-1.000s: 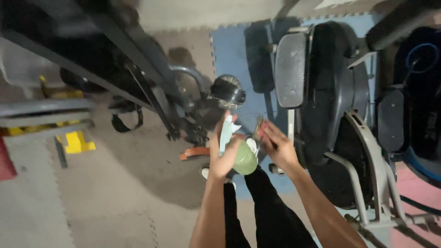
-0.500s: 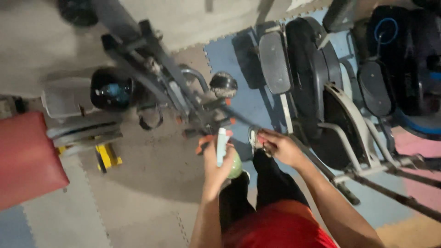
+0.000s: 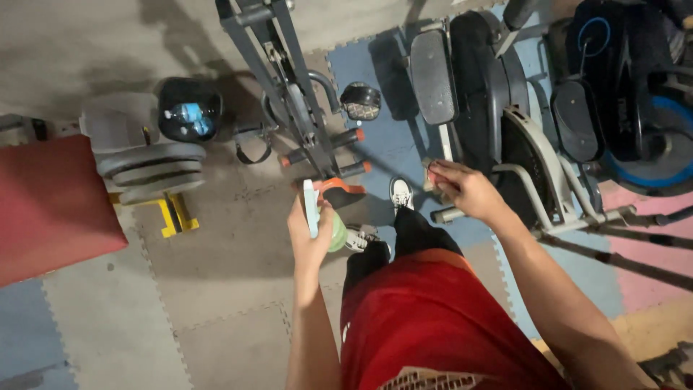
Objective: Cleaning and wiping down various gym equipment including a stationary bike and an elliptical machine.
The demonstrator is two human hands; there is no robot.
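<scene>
The left hand [image 3: 309,232] grips a pale green spray bottle [image 3: 326,225] with a light blue-white head, just in front of the exercise bike [image 3: 292,94]. The right hand [image 3: 462,189] is curled shut; whatever it pinches is hard to make out.

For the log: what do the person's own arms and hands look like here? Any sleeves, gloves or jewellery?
Both forearms are bare up to the frame's edge, with no sleeves showing. The left hand and the right hand wear no gloves, and no watch or wristband shows at either wrist. Rings are too small to tell. Below the arms, red shorts show.
</scene>
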